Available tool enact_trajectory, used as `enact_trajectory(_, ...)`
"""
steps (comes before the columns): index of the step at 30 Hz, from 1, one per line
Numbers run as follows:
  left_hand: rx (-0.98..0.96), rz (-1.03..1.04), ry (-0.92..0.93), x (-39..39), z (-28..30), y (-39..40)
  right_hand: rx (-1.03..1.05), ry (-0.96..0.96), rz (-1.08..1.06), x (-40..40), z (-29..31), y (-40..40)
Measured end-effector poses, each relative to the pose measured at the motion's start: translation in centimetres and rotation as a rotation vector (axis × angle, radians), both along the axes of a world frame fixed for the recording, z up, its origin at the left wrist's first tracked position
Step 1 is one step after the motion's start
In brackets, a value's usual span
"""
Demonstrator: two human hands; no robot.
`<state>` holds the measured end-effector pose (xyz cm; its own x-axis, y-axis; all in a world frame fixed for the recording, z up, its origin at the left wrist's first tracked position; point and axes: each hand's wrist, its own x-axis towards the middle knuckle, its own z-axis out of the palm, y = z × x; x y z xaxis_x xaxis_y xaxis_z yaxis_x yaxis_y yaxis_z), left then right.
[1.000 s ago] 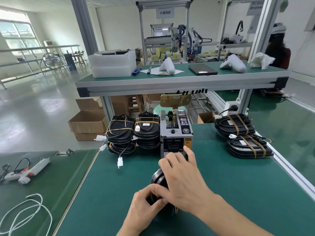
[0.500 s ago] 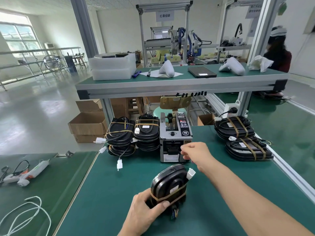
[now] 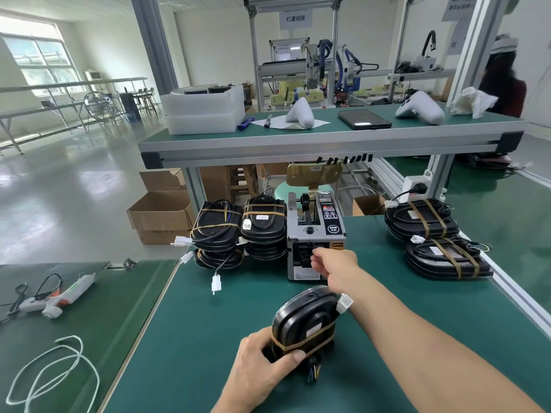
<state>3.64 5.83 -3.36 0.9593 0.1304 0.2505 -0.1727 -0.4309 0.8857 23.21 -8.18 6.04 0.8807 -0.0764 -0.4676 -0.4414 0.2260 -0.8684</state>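
Table (image 3: pixel 185 338): green mat, in a bright workshop with a shiny grey floor (image 3: pixel 74 204).
Unit (image 3: pixel 304 320): black, tied with brown bands, standing on edge near the table front.
Left hand (image 3: pixel 262 365): grips the unit low.
Right hand (image 3: pixel 334 263): fingers curled at the dispenser (image 3: pixel 325 222) mouth.
Hidden: whether these fingers pinch anything, I cannot tell.

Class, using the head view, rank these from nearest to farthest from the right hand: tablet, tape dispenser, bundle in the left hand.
1. Tape dispenser: right hand at its front.
2. Bundle: near side, gripped by left hand.
3. Tablet: on the upper shelf, behind.
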Motion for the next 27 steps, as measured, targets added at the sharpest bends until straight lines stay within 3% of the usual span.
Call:
enact_trajectory(6,-0.016,-0.003,0.012,0.1,0.1,-0.1,0.057,0.057,-0.095,0.0,-0.1,0.8)
enact_trajectory(18,-0.015,-0.014,-0.012,0.1,0.1,-0.1,0.078,0.102,-0.091,0.5,-0.3,0.9)
enact_trajectory(23,-0.015,-0.011,-0.013,0.0,0.1,-0.1,0.008,0.093,0.127,-1.4,-1.4,-1.5)
enact_trajectory(27,-0.019,0.001,-0.003,0.1,0.0,0.0,-0.030,-0.096,0.214,-4.5,-0.7,-4.7)
